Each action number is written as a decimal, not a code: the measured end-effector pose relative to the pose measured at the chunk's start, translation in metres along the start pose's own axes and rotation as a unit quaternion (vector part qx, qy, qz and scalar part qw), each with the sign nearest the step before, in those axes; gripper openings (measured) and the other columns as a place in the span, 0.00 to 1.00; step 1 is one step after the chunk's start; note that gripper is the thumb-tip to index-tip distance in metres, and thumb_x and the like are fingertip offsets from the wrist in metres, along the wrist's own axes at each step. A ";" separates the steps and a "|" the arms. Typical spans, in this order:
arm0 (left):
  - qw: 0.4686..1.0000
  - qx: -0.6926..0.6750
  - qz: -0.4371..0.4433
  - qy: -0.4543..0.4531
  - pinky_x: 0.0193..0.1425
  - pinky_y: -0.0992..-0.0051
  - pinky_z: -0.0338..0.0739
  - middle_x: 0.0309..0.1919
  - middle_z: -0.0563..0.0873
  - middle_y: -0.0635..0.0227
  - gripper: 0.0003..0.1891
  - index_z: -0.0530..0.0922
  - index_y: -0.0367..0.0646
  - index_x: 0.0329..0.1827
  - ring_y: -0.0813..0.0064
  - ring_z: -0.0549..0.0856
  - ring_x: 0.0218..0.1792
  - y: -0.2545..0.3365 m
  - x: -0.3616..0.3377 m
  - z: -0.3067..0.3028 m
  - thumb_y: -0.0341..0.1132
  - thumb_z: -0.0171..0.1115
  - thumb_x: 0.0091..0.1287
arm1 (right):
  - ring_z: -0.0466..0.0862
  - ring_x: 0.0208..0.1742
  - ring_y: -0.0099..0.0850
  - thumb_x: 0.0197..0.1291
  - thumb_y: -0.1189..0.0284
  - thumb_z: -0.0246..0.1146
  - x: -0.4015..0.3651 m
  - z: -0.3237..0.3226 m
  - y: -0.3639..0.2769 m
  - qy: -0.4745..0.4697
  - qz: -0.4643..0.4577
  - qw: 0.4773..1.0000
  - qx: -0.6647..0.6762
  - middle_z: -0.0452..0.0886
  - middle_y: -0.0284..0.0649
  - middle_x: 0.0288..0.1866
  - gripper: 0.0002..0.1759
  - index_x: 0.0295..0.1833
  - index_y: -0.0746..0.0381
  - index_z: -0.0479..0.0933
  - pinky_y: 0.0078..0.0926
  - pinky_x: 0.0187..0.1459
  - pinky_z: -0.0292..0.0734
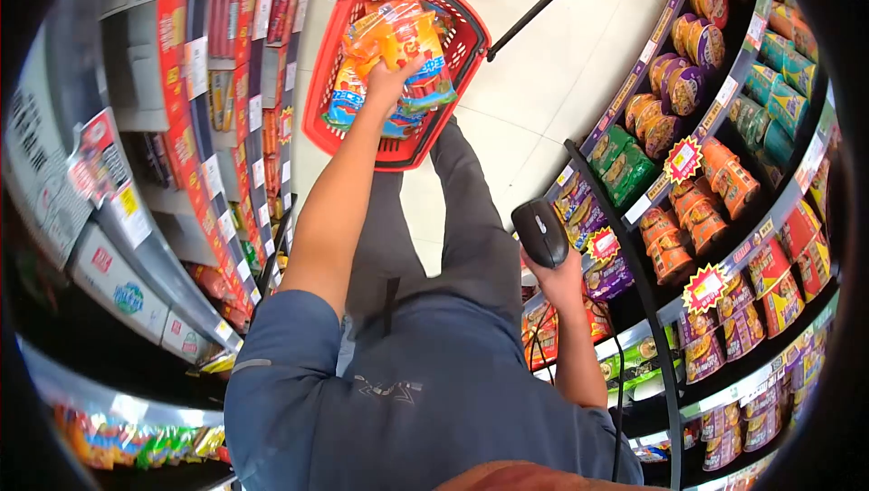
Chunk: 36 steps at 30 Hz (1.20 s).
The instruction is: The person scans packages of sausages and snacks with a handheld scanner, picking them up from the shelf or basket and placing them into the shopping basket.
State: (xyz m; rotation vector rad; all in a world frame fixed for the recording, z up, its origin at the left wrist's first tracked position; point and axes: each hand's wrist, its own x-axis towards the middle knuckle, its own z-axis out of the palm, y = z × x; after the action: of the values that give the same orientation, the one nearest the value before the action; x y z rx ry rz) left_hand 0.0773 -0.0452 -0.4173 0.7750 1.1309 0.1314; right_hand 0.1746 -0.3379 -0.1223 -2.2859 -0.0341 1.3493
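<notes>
My left hand (386,85) reaches into the red shopping basket (316,84) and is closed on an orange and blue snack packet (425,46) in shiny plastic. Under it and beside it are more packets in blue and orange wrapping, partly hidden by the hand and the upper packet. My right hand (563,279), out to the right by the shelf, is wrapped round a black rounded device (540,230) shaped like a computer mouse. Thin dark cables hang close to that forearm; where they lead is not clear.
Shelves of instant noodle tubs (701,219) curve along the right, with starburst price signs (683,159). On the left stand shelves with red edge strips (172,47) and boxes (118,274). A black basket handle (548,4) sticks out over the tiled floor (516,102).
</notes>
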 end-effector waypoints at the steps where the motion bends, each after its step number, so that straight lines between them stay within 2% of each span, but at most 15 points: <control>1: 0.998 -0.056 -0.018 -0.025 0.53 0.68 0.81 0.50 0.86 0.66 0.22 0.77 0.37 0.58 0.73 0.86 0.48 0.019 -0.025 -0.001 0.35 0.72 0.64 | 0.88 0.36 0.31 0.49 0.71 0.75 -0.004 -0.005 0.001 0.002 -0.004 1.000 -0.015 0.88 0.43 0.34 0.17 0.45 0.64 0.83 0.29 0.41 0.80; 4: 0.986 -0.144 0.012 -0.086 0.59 0.68 0.79 0.54 0.84 0.65 0.27 0.73 0.39 0.63 0.73 0.84 0.53 0.073 -0.092 -0.007 0.38 0.73 0.64 | 0.88 0.38 0.27 0.49 0.72 0.75 -0.020 -0.021 -0.030 0.005 -0.060 0.998 0.006 0.88 0.41 0.35 0.17 0.46 0.64 0.83 0.27 0.43 0.80; 6: 0.987 -0.110 0.072 -0.088 0.61 0.67 0.77 0.55 0.83 0.66 0.28 0.72 0.40 0.63 0.72 0.83 0.55 0.103 -0.135 -0.010 0.45 0.70 0.65 | 0.87 0.39 0.26 0.49 0.72 0.75 -0.034 -0.033 -0.058 0.015 -0.061 0.998 -0.003 0.88 0.42 0.36 0.18 0.47 0.66 0.82 0.27 0.44 0.80; 8: 0.960 -0.184 0.086 -0.192 0.63 0.63 0.77 0.54 0.83 0.63 0.31 0.70 0.43 0.66 0.68 0.82 0.57 0.156 -0.177 -0.001 0.56 0.61 0.69 | 0.88 0.40 0.27 0.50 0.71 0.75 -0.044 -0.044 -0.076 0.008 -0.150 0.989 0.007 0.89 0.43 0.37 0.19 0.47 0.66 0.82 0.27 0.44 0.80; 9: 0.964 -0.236 0.065 -0.099 0.53 0.68 0.80 0.40 0.85 0.66 0.23 0.75 0.45 0.56 0.69 0.85 0.43 0.176 -0.200 0.015 0.55 0.54 0.73 | 0.88 0.40 0.28 0.50 0.71 0.75 -0.051 -0.050 -0.086 0.008 -0.162 0.987 -0.006 0.89 0.44 0.38 0.19 0.47 0.66 0.82 0.28 0.45 0.80; 10: 0.964 -0.235 0.076 -0.094 0.53 0.68 0.80 0.40 0.85 0.66 0.23 0.75 0.45 0.56 0.69 0.85 0.43 0.191 -0.210 0.017 0.55 0.54 0.73 | 0.88 0.40 0.28 0.50 0.71 0.75 -0.059 -0.057 -0.100 0.007 -0.175 0.984 -0.018 0.89 0.44 0.38 0.19 0.47 0.67 0.82 0.28 0.45 0.80; 12: 0.823 -0.322 0.118 -0.452 0.39 0.74 0.75 0.25 0.78 0.72 0.16 0.76 0.47 0.42 0.74 0.80 0.29 0.219 -0.221 0.015 0.51 0.53 0.74 | 0.87 0.39 0.24 0.50 0.71 0.75 -0.083 -0.067 -0.132 -0.015 -0.224 0.974 0.036 0.89 0.42 0.37 0.19 0.47 0.68 0.83 0.26 0.44 0.80; 13: 0.812 -0.337 0.121 -0.460 0.31 0.77 0.68 0.18 0.71 0.76 0.13 0.71 0.49 0.31 0.78 0.72 0.21 0.250 -0.254 0.036 0.43 0.52 0.74 | 0.86 0.39 0.22 0.50 0.72 0.75 -0.094 -0.073 -0.141 -0.037 -0.243 0.969 0.033 0.89 0.41 0.37 0.18 0.47 0.68 0.83 0.25 0.44 0.80; 17: 0.774 -0.376 0.141 -0.490 0.31 0.78 0.67 0.18 0.72 0.76 0.13 0.68 0.49 0.28 0.80 0.71 0.21 0.314 -0.334 0.060 0.38 0.50 0.75 | 0.84 0.42 0.22 0.48 0.76 0.76 -0.141 -0.094 -0.182 -0.170 -0.292 0.937 0.086 0.88 0.38 0.41 0.19 0.47 0.68 0.82 0.24 0.48 0.78; 22: 0.738 -0.389 0.206 -0.511 0.35 0.79 0.67 0.19 0.71 0.77 0.13 0.69 0.51 0.26 0.81 0.70 0.25 0.335 -0.381 0.068 0.36 0.54 0.72 | 0.84 0.43 0.22 0.46 0.78 0.77 -0.172 -0.100 -0.204 -0.296 -0.354 0.881 0.105 0.88 0.39 0.43 0.23 0.50 0.68 0.81 0.25 0.50 0.78; 24: 0.764 -0.390 0.248 -0.449 0.39 0.79 0.67 0.20 0.71 0.78 0.14 0.70 0.53 0.23 0.81 0.70 0.29 0.333 -0.400 0.073 0.36 0.56 0.70 | 0.83 0.43 0.22 0.47 0.78 0.77 -0.182 -0.095 -0.212 -0.294 -0.365 0.878 0.102 0.88 0.38 0.42 0.22 0.50 0.69 0.81 0.24 0.50 0.78; 29: 0.716 -0.360 0.300 -0.518 0.61 0.71 0.68 0.37 0.74 0.75 0.15 0.71 0.57 0.25 0.75 0.73 0.50 0.314 -0.392 0.061 0.49 0.56 0.71 | 0.83 0.44 0.21 0.48 0.79 0.76 -0.200 -0.079 -0.227 -0.308 -0.365 0.872 0.103 0.87 0.37 0.43 0.22 0.50 0.69 0.80 0.24 0.51 0.78; 32: 0.722 -0.365 0.312 -0.499 0.62 0.69 0.68 0.38 0.74 0.72 0.16 0.73 0.57 0.25 0.73 0.72 0.52 0.306 -0.401 0.057 0.50 0.57 0.71 | 0.82 0.46 0.21 0.48 0.79 0.75 -0.203 -0.066 -0.236 -0.295 -0.389 0.870 0.070 0.87 0.38 0.45 0.23 0.52 0.69 0.79 0.24 0.52 0.77; 34: 0.679 -0.363 0.359 -0.528 0.61 0.64 0.71 0.41 0.76 0.67 0.15 0.76 0.54 0.30 0.69 0.76 0.51 0.303 -0.389 0.043 0.51 0.57 0.71 | 0.82 0.48 0.22 0.49 0.80 0.74 -0.209 -0.056 -0.239 -0.261 -0.365 0.887 0.109 0.86 0.38 0.48 0.26 0.55 0.70 0.78 0.24 0.54 0.77; 36: 0.745 -0.359 0.271 -0.493 0.58 0.61 0.76 0.42 0.79 0.62 0.15 0.77 0.49 0.35 0.63 0.80 0.47 0.305 -0.393 0.020 0.51 0.58 0.70 | 0.82 0.50 0.23 0.49 0.82 0.74 -0.211 -0.046 -0.242 -0.258 -0.372 0.885 0.112 0.85 0.40 0.50 0.29 0.58 0.70 0.76 0.25 0.55 0.77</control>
State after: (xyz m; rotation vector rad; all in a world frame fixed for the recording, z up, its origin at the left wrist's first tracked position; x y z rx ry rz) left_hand 0.0038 -0.0137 0.0736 0.3278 -0.2257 0.5409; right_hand 0.1578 -0.1963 0.1692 -1.4106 -0.7994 1.3718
